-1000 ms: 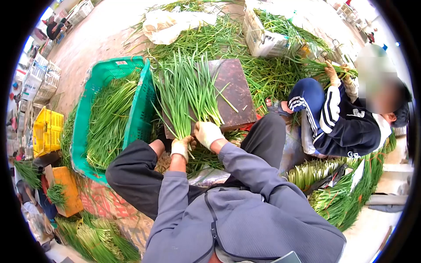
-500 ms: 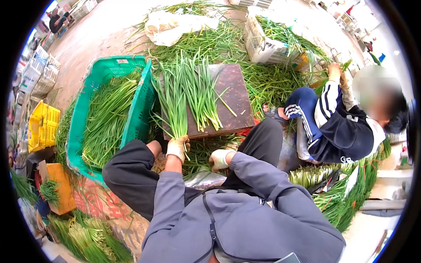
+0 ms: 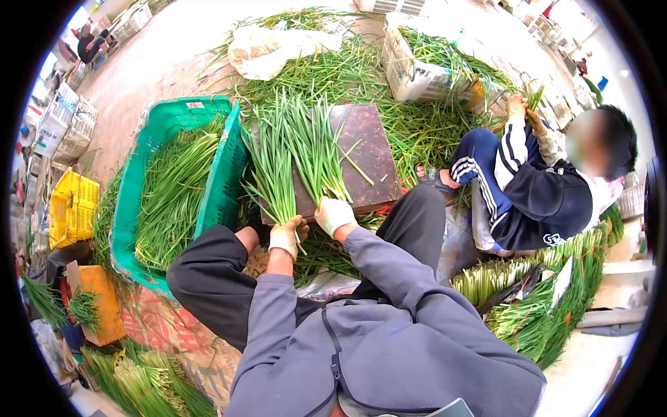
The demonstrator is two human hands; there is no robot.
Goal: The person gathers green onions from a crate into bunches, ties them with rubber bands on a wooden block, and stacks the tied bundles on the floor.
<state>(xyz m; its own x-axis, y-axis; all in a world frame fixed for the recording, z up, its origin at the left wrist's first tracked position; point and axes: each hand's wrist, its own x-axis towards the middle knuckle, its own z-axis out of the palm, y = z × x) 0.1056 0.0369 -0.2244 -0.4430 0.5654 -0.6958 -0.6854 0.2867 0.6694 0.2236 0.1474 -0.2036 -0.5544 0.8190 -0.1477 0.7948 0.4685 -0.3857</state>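
Note:
My gloved left hand (image 3: 283,236) is closed around the pale stem ends of a bunch of garlic chives (image 3: 275,177), whose long green leaves lie away from me over the left side of a dark wooden block (image 3: 368,149). On that block rests a second bunch of garlic chives (image 3: 314,156), just to the right. My gloved right hand (image 3: 335,215) has its fingers curled at the lower stem ends of this second bunch; the fingertips are partly hidden. A few loose stalks lie near the block's middle.
At the left stands a green crate (image 3: 125,229) filled with chives. Loose chives (image 3: 427,132) cover the floor beyond the block, near a white crate (image 3: 406,80). A co-worker (image 3: 542,187) sits at right, handling greens. Tied bundles (image 3: 549,313) lie at lower right.
My right hand has moved up and forward from beside my lap to the stem ends of the second bunch. My left hand still grips its bunch, a little lower.

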